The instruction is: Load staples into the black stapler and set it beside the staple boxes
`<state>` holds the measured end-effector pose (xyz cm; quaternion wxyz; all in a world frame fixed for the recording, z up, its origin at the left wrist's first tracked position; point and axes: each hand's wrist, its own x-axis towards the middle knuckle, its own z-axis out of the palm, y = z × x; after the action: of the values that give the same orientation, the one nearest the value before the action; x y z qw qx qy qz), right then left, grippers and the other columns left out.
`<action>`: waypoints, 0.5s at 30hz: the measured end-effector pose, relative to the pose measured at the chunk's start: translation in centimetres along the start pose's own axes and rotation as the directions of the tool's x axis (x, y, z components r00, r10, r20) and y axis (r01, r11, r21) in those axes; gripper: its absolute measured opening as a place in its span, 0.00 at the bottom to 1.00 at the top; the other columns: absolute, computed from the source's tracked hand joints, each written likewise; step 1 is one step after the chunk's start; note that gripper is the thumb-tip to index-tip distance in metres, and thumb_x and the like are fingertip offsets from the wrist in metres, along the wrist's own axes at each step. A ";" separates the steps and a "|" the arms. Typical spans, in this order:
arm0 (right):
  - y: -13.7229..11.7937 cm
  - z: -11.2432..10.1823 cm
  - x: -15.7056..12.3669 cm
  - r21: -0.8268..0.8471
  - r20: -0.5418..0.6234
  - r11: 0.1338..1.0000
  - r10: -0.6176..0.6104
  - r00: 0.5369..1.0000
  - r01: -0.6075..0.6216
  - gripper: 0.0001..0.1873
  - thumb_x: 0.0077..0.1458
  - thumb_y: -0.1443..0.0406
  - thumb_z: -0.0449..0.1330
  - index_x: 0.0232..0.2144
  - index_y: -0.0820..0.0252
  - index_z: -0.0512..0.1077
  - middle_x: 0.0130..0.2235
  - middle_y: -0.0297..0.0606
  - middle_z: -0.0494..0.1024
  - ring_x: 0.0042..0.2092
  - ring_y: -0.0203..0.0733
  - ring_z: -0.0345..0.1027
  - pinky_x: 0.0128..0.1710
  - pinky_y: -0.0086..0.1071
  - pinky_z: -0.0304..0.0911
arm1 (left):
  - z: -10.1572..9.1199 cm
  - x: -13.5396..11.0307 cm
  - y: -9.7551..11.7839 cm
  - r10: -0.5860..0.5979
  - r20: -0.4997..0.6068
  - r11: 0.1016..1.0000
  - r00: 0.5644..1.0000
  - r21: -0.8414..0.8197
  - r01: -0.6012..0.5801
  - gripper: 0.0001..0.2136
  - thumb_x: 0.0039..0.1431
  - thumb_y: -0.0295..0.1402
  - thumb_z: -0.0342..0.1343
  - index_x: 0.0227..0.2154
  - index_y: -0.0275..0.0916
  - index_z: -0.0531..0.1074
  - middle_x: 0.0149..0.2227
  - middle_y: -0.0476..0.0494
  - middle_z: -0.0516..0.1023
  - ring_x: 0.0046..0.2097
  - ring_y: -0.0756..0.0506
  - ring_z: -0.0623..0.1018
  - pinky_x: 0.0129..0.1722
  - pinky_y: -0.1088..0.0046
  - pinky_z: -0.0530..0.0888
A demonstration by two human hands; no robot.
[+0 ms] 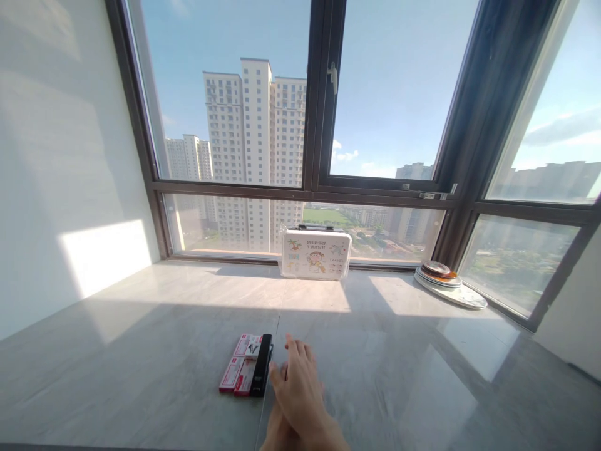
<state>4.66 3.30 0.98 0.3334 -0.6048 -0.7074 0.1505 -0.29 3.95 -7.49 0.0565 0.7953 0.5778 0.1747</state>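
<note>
My right hand lies palm down on the grey stone sill, fingers stretched forward and holding nothing. Its thumb is close to a black stapler lying just to the left. Small red-and-white boxes rest against the stapler's far side. A bit of my left hand shows under the right wrist at the bottom edge; its fingers are hidden.
A white case with cartoon prints stands against the window at the back. A stack of plates sits at the back right. A white wall bounds the sill on the left, and dark-framed windows on the far side.
</note>
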 end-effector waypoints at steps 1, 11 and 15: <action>-0.9 0.7 0.6 0.001 0.019 1.000 0.012 1.000 -0.012 0.34 0.59 0.52 0.55 0.65 0.56 0.60 0.60 0.48 0.69 0.62 0.62 0.58 0.63 0.58 0.51 | 0.2 -0.1 -0.1 -0.022 0.008 1.000 1.000 -0.009 0.022 0.27 0.69 0.45 0.42 0.69 0.56 0.50 0.70 0.55 0.58 0.72 0.32 0.48 0.71 0.45 0.46; 0.6 1.3 6.1 -0.036 0.088 0.990 -0.131 0.987 0.135 0.25 0.52 0.65 0.59 0.54 0.62 0.72 0.51 0.47 0.75 0.54 0.55 0.64 0.55 0.45 0.60 | -2.9 -1.7 -0.1 0.215 0.110 0.954 0.970 -0.238 -0.184 0.25 0.62 0.31 0.48 0.63 0.48 0.65 0.66 0.49 0.66 0.65 0.40 0.66 0.67 0.62 0.63; 3.8 -2.0 5.8 -0.020 0.112 0.985 -0.166 0.980 0.169 0.30 0.49 0.70 0.57 0.56 0.57 0.72 0.51 0.41 0.78 0.54 0.50 0.67 0.56 0.39 0.59 | -6.0 -2.7 1.7 0.168 -0.066 0.920 0.984 -0.347 -0.181 0.16 0.58 0.26 0.46 0.42 0.45 0.77 0.49 0.43 0.78 0.52 0.41 0.75 0.53 0.66 0.73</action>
<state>8.61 9.32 1.82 0.2965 -0.5389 -0.7751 0.1445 -1.57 0.25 -2.00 0.1716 0.8174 0.4651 0.2934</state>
